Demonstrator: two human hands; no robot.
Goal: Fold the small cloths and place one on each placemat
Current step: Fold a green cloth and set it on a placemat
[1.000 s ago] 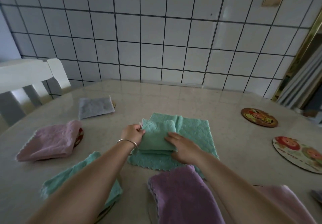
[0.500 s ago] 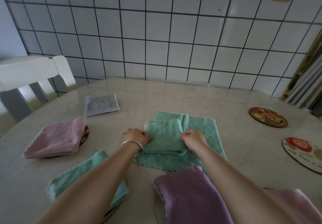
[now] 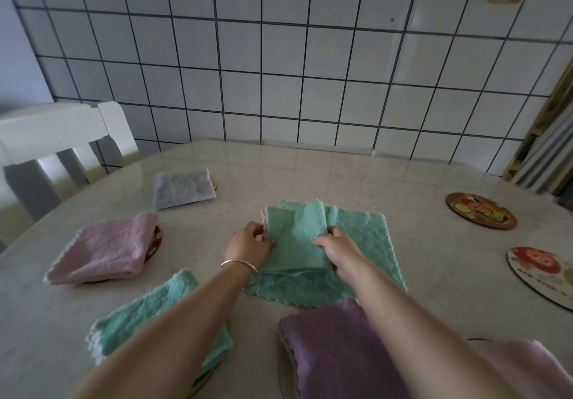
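A folded green cloth (image 3: 294, 240) is held at table centre, its far edge lifted. My left hand (image 3: 248, 243) pinches its left edge and my right hand (image 3: 336, 248) grips its right edge. It sits over a flat, unfolded green cloth (image 3: 366, 243). A folded grey cloth (image 3: 183, 188) covers a mat at the far left. A folded pink cloth (image 3: 105, 249) lies on a placemat (image 3: 155, 242). Another folded green cloth (image 3: 155, 308) is near left, partly under my forearm. Two bare round placemats lie on the right, one far (image 3: 480, 215) and one nearer (image 3: 542, 274).
A purple cloth (image 3: 338, 352) lies near me and a pink cloth (image 3: 521, 364) sits at the lower right. A white chair (image 3: 59, 147) stands at the table's left. A tiled wall (image 3: 279, 72) backs the table.
My right hand has shifted from on top of the folded green cloth to its right edge. Both hands have raised the cloth's far edge off the flat cloth.
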